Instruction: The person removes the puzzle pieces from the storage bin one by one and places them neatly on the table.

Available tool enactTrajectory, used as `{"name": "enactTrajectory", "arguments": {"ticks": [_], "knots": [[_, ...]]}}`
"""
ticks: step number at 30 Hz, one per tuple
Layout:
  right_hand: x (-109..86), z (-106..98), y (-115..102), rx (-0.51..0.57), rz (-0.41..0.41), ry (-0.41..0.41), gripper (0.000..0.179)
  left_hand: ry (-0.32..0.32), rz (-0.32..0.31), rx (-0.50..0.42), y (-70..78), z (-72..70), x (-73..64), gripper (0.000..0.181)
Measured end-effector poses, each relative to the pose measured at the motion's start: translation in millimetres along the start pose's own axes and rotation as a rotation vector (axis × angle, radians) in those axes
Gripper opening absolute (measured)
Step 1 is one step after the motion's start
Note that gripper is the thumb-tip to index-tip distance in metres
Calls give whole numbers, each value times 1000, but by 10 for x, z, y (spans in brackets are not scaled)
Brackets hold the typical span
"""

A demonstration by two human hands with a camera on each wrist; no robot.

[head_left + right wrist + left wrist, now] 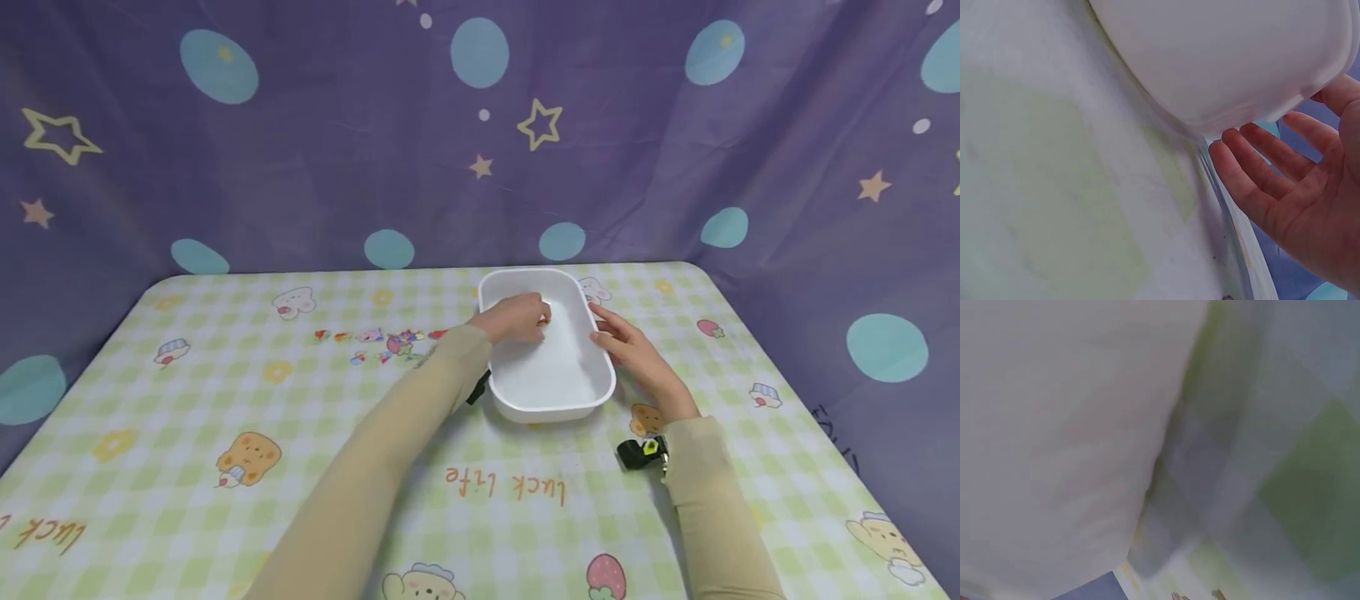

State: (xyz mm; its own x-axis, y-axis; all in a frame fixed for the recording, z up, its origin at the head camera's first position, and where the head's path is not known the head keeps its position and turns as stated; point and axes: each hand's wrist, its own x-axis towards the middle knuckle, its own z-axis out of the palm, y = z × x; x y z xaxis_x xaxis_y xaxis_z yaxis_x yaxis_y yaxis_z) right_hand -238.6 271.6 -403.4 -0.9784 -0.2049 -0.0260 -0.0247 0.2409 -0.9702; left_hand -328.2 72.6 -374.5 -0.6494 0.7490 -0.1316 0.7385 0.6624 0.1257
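Note:
A white rectangular plastic tub (551, 375) stands on the table right of centre. Over its left rim reaches my left hand (513, 318), its fingers curled low inside and pinching a small colourful piece (545, 318). Most of that piece is hidden by the fingers, so I cannot tell its kind. My right hand (633, 354) steadies the tub from the right, fingertips at its outer wall and thumb near the rim. In the right wrist view the fingers (1254, 172) are spread and only slightly bent against the tub's side. The left wrist view holds mainly the tub's outer wall (1066, 437).
Left of the tub, several small colourful pieces (367, 336) lie in two short rows, partly behind the left forearm. A checked cloth (322, 425) with printed cartoons covers the table. Behind it hangs a purple curtain (337, 150) with stars and dots.

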Motion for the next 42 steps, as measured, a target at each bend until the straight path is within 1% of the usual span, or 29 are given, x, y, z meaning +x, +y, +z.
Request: {"name": "enactTrajectory", "arguments": {"ticks": [6, 8, 14, 18, 22, 24, 28, 34, 38, 42], "knots": [[-5, 11, 9, -7, 13, 4, 55, -42, -27, 13, 6, 35, -8, 16], [-6, 13, 5, -7, 12, 5, 55, -49, -23, 15, 1, 35, -6, 17], [-9, 3, -14, -7, -7, 12, 55, -42, 11, 13, -10, 5, 19, 19], [-15, -8, -29, -7, -14, 5, 54, -52, 15, -11, -22, -9, 47, 14], [-12, -8, -22, -7, -17, -3, 53, -66, -1, -49, -30, -13, 44, 10], [-16, 0, -33, -1, -13, -6, 53, -67, -5, -47, -32, -7, 36, 8], [-58, 35, -115, 14, 1, -12, 53, -69, -14, -55, -28, 3, 18, 8], [-112, 77, -225, 15, 3, -17, 54, -84, -46, -80, -23, -12, -9, 7], [-89, 61, -190, 16, 10, -12, 54, -84, -54, -89, -24, -27, -22, 6], [-40, 17, -82, 2, 14, -9, 54, -86, -57, -96, -28, -45, -37, 6]]}}
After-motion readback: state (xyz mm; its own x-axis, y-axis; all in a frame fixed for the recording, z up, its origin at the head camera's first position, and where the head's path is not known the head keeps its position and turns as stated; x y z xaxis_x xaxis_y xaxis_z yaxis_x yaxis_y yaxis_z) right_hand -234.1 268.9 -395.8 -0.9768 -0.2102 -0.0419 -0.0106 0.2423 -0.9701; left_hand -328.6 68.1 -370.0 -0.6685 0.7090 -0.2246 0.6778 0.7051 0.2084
